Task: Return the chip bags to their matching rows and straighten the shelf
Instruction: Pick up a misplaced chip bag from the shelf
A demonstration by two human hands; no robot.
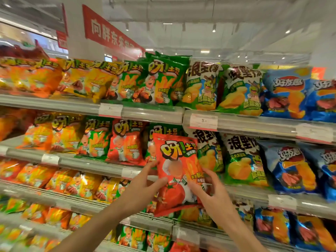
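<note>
A red tomato-flavour chip bag [179, 164] is held upright in front of the second shelf row. My left hand [143, 188] grips its left edge, thumb on the front. My right hand [212, 193] grips its lower right side. Behind the held bag stands a green bag [163, 132] of the same brand. Just left of it another red bag [127, 142] stands in the row, between green bags. The top shelf [145, 111] carries orange, yellow and green bags of this brand.
White-and-green wavy chip bags [241, 157] and blue bags [291, 166] fill the rows to the right. Lower shelves hold orange, yellow and green bags [72, 184]. Price tags [203, 121] line the shelf rails. A red banner [109, 33] hangs overhead.
</note>
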